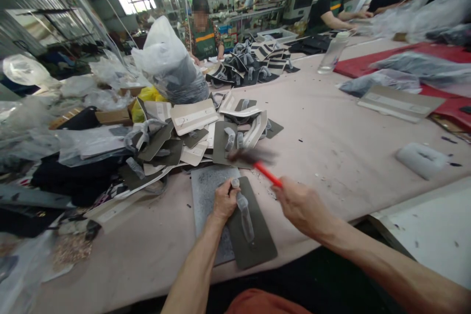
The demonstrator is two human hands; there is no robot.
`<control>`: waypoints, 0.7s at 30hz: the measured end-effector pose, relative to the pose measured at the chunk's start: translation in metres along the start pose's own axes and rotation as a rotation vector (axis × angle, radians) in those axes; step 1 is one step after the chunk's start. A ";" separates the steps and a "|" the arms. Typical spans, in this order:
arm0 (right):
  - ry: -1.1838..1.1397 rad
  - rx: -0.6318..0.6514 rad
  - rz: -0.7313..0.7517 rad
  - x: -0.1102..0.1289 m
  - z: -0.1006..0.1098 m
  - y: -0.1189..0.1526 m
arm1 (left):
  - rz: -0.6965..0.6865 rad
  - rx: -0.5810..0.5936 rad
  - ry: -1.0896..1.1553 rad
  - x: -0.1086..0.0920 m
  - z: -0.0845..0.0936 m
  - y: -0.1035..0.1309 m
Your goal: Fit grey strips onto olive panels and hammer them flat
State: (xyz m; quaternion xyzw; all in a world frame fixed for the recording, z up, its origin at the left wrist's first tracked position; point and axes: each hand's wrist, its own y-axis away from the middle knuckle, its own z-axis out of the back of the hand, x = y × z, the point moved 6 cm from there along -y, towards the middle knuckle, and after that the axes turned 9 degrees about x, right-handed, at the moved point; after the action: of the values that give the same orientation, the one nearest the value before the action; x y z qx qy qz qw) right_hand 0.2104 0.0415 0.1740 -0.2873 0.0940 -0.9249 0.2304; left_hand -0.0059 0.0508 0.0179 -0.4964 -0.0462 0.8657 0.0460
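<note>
My right hand (300, 206) is wrapped round the red handle of a hammer (267, 172). The hammer's head is smeared by motion, above and to the right of my left hand (224, 200). My left hand pinches a short punch (235, 183) whose pale round top shows; its lower end is hidden. Below it lies a dark olive panel (259, 240) with a plastic-wrapped strap handle (246, 218) running along it. The panel partly overlaps a speckled grey slab (206, 186) on the table.
Beyond the slab lies a heap of olive and cream panels (195, 117) with wrapped handles. A bulky plastic bag (172, 68) stands behind it. To the right are a wrapped roll (421, 159), a single panel (401, 103) and a bottle (333, 54). Co-workers (206, 39) sit across the table.
</note>
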 end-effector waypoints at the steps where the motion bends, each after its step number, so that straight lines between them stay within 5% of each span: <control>1: 0.041 0.125 0.012 -0.005 -0.016 0.005 | 0.003 0.007 0.001 0.000 0.000 0.000; 5: 0.230 0.540 -0.127 -0.049 -0.056 0.027 | 0.002 0.007 0.008 0.000 0.000 0.000; 11: 0.269 0.611 -0.395 -0.110 -0.085 0.057 | 0.003 -0.008 0.050 0.001 0.000 0.000; 13: 0.295 0.476 -0.309 -0.100 -0.091 0.056 | 0.006 -0.016 0.063 0.002 0.001 0.001; 16: 0.142 0.326 0.002 -0.046 -0.102 0.045 | 0.011 -0.036 0.074 0.004 0.002 0.002; 21: 0.004 0.540 0.309 0.029 -0.149 0.036 | 0.096 -0.068 0.253 0.017 0.000 -0.004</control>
State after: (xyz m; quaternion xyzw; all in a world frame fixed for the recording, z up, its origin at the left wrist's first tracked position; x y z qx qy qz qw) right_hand 0.1169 0.0022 0.0549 -0.1961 -0.1123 -0.8711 0.4360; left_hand -0.0142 0.0569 0.0039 -0.6046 -0.0456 0.7952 -0.0070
